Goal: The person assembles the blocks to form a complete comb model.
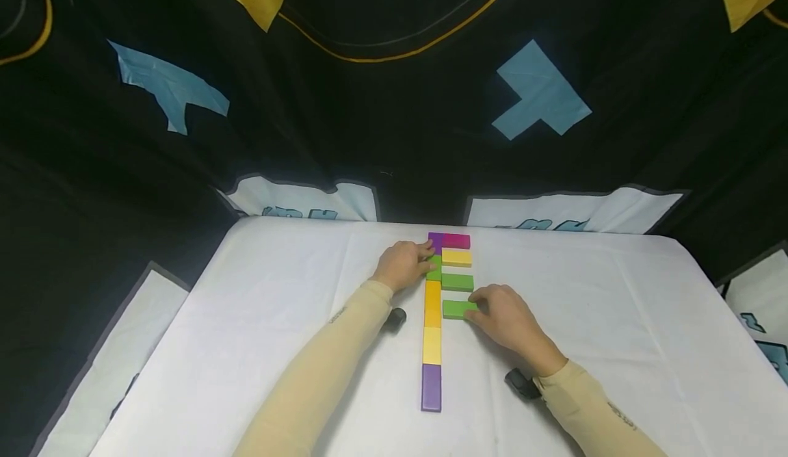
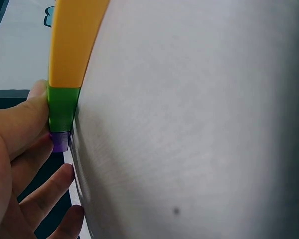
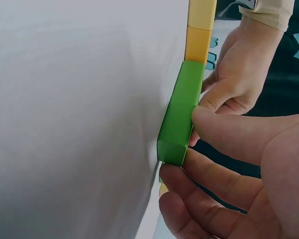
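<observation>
Flat coloured blocks form a column on the white table in the head view: a dark purple block [image 1: 436, 238] at the far end, then a green block [image 1: 435, 270], an orange block [image 1: 433, 303], a yellow block [image 1: 432, 345] and a near purple block [image 1: 431, 388]. My left hand [image 1: 399, 265] touches the far purple and green blocks from the left, thumb on the green. Between thumb and fingers, my right hand [image 1: 506, 319] pinches another green block [image 3: 181, 109] by its right end. That block lies crosswise, its left end close to the orange block.
Right of the column, a magenta block [image 1: 457, 241], a pale yellow block [image 1: 457, 258] and a third green block [image 1: 457, 282] lie crosswise, spaced apart. The table [image 1: 585, 293] ends just beyond the far blocks. A dark patterned cloth [image 1: 394, 135] hangs behind.
</observation>
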Demonstrator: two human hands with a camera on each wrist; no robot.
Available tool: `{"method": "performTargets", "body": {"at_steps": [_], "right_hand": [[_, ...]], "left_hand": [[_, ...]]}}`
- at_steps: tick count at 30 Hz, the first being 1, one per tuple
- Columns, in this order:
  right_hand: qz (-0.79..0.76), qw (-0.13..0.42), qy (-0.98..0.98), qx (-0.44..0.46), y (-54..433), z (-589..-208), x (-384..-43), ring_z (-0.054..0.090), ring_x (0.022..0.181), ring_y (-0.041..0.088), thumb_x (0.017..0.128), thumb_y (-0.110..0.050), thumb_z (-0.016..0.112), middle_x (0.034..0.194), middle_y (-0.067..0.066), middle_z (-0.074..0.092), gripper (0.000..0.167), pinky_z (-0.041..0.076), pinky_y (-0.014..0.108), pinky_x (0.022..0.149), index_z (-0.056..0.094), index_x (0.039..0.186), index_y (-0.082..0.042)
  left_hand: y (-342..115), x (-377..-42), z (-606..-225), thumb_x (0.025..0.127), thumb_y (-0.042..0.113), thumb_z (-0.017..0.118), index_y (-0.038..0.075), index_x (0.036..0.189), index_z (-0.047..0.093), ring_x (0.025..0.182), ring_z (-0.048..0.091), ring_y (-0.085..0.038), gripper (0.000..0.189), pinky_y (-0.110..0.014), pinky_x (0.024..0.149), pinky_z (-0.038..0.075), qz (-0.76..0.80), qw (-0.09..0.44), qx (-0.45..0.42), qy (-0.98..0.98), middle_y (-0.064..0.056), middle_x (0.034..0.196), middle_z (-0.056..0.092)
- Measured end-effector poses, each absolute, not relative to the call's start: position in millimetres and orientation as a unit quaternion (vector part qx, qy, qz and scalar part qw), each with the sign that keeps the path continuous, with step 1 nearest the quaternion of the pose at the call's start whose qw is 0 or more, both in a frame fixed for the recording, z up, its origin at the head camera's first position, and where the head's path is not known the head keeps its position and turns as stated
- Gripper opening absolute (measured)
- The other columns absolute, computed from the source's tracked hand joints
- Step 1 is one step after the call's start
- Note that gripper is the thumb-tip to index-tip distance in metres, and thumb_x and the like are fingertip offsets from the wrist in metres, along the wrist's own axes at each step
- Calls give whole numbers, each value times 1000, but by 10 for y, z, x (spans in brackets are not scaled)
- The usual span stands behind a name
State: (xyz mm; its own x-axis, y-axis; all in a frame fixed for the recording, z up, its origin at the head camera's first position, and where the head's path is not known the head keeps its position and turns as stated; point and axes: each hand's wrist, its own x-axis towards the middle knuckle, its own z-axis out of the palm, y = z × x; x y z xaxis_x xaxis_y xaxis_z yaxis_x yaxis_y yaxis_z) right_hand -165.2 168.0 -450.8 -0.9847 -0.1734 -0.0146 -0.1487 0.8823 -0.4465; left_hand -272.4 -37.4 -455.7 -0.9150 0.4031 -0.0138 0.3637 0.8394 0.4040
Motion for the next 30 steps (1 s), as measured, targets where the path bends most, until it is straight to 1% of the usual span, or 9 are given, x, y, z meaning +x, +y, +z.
{"method": "performTargets", "body": {"at_steps": [5,12,16,19,25,30], "right_hand": [[-227,25,970,-85,1676,-4519,-1660,63,109,33,86,-21,79,112,15,72,31,51,51,98,75,109,0],[-229,34,970,-76,1658,-4495,-1657,63,96,26,85,-21,80,103,11,72,32,54,47,90,75,109,0],[-229,33,970,-79,1654,-4500,-1663,63,96,26,85,-21,80,103,11,72,32,54,47,90,75,108,0],[-231,33,969,-82,1661,-4511,-1668,63,98,27,85,-21,80,105,11,72,32,54,48,92,75,109,0],[-245,31,965,-86,1680,-4528,-1662,63,107,32,86,-22,78,113,15,71,34,50,50,98,74,112,0],[-255,30,964,-73,1707,-4523,-1648,62,112,33,88,-23,77,117,15,70,36,50,52,100,72,116,-1]], "left_hand": [[-372,-2714,-4539,95,35,71,21,136,62,134,53,-26,45,-41,112,41,200,50,197,958,8,145,55],[-365,-2716,-4541,94,35,71,21,137,62,135,52,-26,46,-41,113,40,210,56,190,957,9,146,54],[-364,-2712,-4537,95,35,71,22,137,62,135,52,-26,45,-41,113,40,210,61,185,958,9,146,54],[-366,-2714,-4540,95,35,70,22,137,62,135,51,-26,45,-41,113,40,212,62,183,958,9,146,53],[-365,-2719,-4553,95,35,71,21,137,61,136,51,-24,46,-41,114,39,209,60,184,959,9,146,53],[-354,-2701,-4531,95,34,71,21,138,61,137,50,-25,46,-41,114,39,208,63,183,959,8,147,53]]}}
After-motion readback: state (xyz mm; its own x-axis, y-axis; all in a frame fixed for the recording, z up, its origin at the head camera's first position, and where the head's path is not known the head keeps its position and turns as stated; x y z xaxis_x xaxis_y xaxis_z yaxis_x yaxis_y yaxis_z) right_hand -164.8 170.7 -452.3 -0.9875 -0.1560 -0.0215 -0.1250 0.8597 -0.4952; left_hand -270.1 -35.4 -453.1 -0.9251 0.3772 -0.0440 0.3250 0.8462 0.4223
